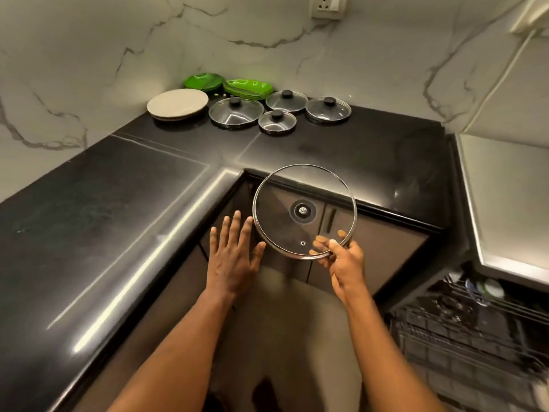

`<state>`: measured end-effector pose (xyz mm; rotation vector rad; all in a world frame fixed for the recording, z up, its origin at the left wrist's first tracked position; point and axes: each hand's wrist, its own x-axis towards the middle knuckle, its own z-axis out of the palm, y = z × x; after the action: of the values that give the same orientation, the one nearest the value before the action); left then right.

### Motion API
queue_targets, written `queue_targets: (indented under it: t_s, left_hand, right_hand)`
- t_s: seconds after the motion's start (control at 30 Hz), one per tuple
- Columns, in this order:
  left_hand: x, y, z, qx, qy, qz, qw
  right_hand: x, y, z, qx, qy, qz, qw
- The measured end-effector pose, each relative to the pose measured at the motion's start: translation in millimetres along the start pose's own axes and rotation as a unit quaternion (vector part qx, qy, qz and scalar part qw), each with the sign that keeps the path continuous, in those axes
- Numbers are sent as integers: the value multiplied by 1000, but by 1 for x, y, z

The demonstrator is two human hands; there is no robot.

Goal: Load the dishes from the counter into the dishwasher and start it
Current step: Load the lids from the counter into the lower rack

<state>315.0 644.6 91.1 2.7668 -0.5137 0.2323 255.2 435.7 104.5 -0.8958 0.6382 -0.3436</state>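
- A glass lid (304,211) is held by its rim in the right hand (346,263) (underside facing up).
- The left hand (234,257) is spread flat, fingers straight, beside the lid.
- Four lids (236,112) are left on the surface (118,203).

dim, warm | glare streaks on counter edge (142,266) | blur at dishwasher rack (475,337) | wide-angle bending at edges

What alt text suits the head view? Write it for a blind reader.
A right hand grips a glass lid by its rim before a black counter, left hand open beside it. Four smaller lids, pale plates and green dishes sit by the wall; a dishwasher rack shows at right.
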Motion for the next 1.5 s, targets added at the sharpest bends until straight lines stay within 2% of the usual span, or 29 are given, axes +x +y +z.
queue_targets:
  t_s: [0.17, 0.37, 0.7, 0.87, 1.0, 1.27, 1.43, 1.5]
  left_hand:
    - [-71, 53, 2, 25, -43, 5, 999]
    - [-163, 104, 3, 48, -95, 25, 994]
    - [-263, 161, 13, 1, -127, 44, 991]
    - [-324, 201, 38, -37, -171, 45, 984]
    - [-364, 237, 59, -27, -239, 81, 967]
    - [-381, 345, 108, 2, -330, 114, 937]
    - [-394, 423, 162, 32, -427, 106, 897]
    - [-401, 448, 186, 50, -459, 119, 879]
  right_hand:
    - [-51, -8, -73, 16, 1, 17, 1000]
    - [-115, -7, -158, -15, 23, 20, 999]
    - [-207, 0, -268, -69, 100, 20, 992]
    - [-257, -4, -332, -107, 140, 37, 984]
    - [-286, -5, -388, -162, 172, 53, 970]
    - [-303, -31, -508, -185, 223, 90, 953]
    - [-276, -63, -602, -231, 243, 105, 936]
    - [-261, -68, -639, -281, 263, 102, 918]
